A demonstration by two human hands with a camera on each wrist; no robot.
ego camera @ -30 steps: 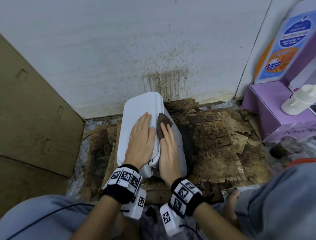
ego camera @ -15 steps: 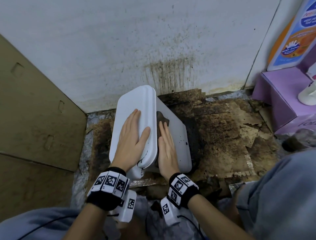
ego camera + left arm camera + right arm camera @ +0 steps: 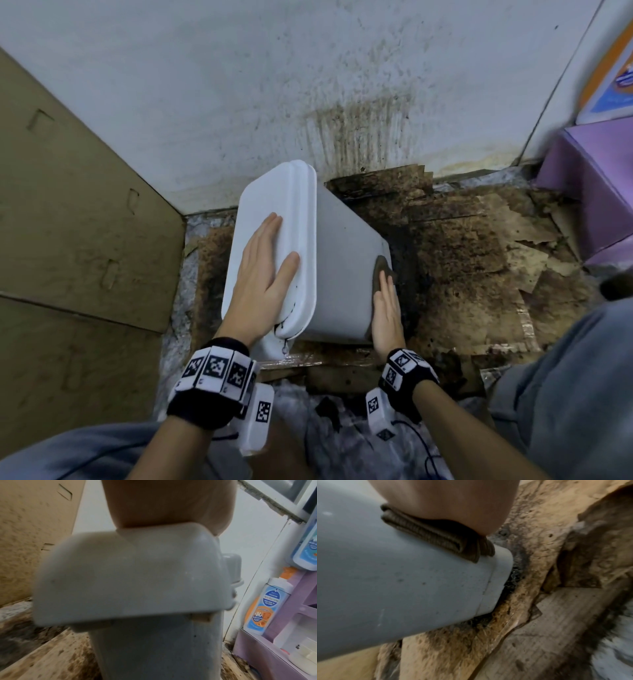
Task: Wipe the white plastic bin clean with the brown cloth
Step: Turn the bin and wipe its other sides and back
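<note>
**White bin tipped over, cloth pressed near its bottom**

Head view: The white plastic bin (image 3: 342, 270) leans on the dirty cardboard floor (image 3: 479, 274), close to the stained wall (image 3: 308, 85). Its long side runs from its lid (image 3: 274, 219) at the upper left down to its base at the right. The left hand (image 3: 260, 274) lies flat on the lid with straight fingers. The right hand (image 3: 385, 308), fingers straight too, presses the brown cloth (image 3: 382, 270) on the bin's side by the base.

Left wrist view: The lid (image 3: 128, 574) looks big and blurry, rounded at the top, with the palm (image 3: 171, 503) on it. Only here can you see hand wash bottles (image 3: 267, 607) on a purple shelf (image 3: 305, 601) at the right.

Right wrist view: Here the cloth (image 3: 436, 534) shows best. It is folded, ribbed and squashed under the palm (image 3: 453, 500). The bin's side (image 3: 393, 581) has small dark specks. Black grime sits where the base meets the floor (image 3: 539, 628).
</note>
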